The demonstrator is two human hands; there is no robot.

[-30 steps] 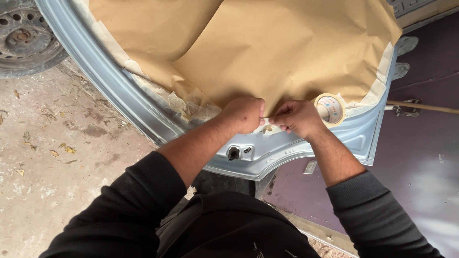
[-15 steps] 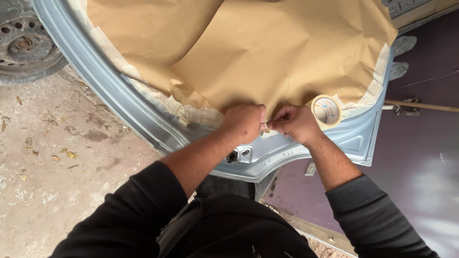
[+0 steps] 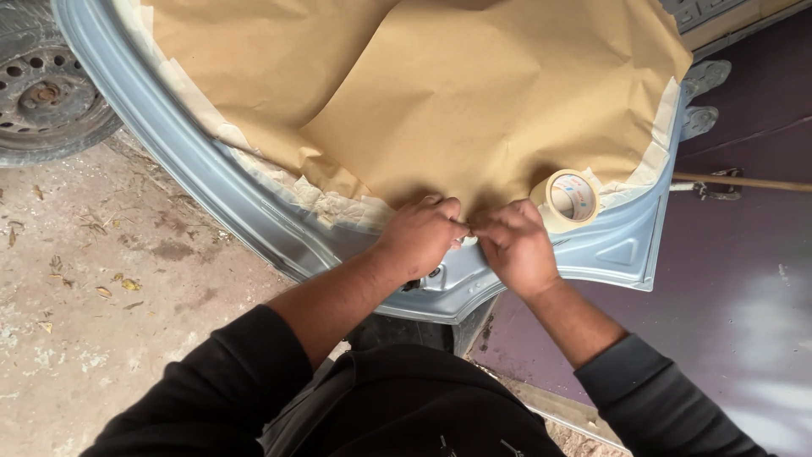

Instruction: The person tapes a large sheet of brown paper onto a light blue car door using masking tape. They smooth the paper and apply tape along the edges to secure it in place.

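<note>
Your left hand [image 3: 420, 235] and right hand [image 3: 516, 247] meet at frame centre, fingers curled narrow, fingertips pinching a short strip of masking tape [image 3: 468, 240] at the lower edge of the brown masking paper [image 3: 440, 101]. The creased paper covers the pale blue car door panel [image 3: 211, 186]. A masking tape roll [image 3: 568, 200] rests just right of your right hand. A wheel [image 3: 42, 93] lies upper left.

Black long sleeves pushed up to the forearms, bare hands, and a black garment over the torso.
</note>
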